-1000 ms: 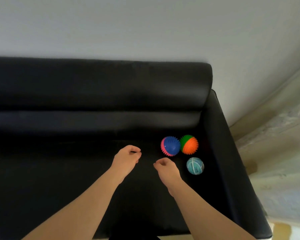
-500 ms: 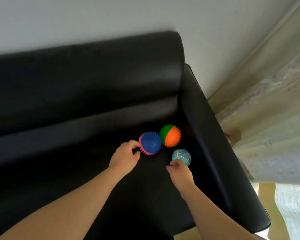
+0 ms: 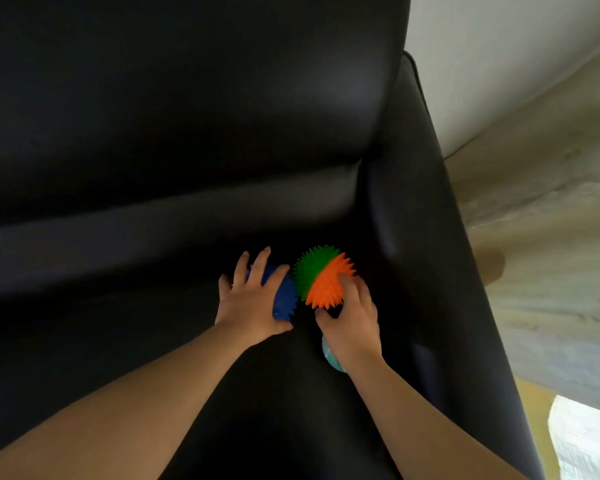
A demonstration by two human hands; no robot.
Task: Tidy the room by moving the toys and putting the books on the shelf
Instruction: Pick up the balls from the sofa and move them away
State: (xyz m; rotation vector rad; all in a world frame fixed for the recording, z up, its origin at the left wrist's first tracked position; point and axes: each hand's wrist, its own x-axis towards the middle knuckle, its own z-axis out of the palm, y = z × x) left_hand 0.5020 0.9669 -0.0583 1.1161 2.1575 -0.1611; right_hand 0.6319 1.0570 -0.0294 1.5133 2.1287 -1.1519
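The blue spiky rubber ball [image 3: 285, 299] has been taken into the grip of the left hand [image 3: 250, 304]. The green-and-orange spiky rubber ball [image 3: 321, 275] has been taken into that of the right hand [image 3: 354, 323]. Lifting is judged next.

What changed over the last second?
Both hands reached forward: the left hand now grips the blue spiky ball; the right hand grips the green-and-orange spiky ball, the teal ball lying under its wrist. All three balls stay in the sofa corner.

Balls [image 3: 323, 278] on sofa [image 3: 153, 341], beside armrest [image 3: 430, 237]
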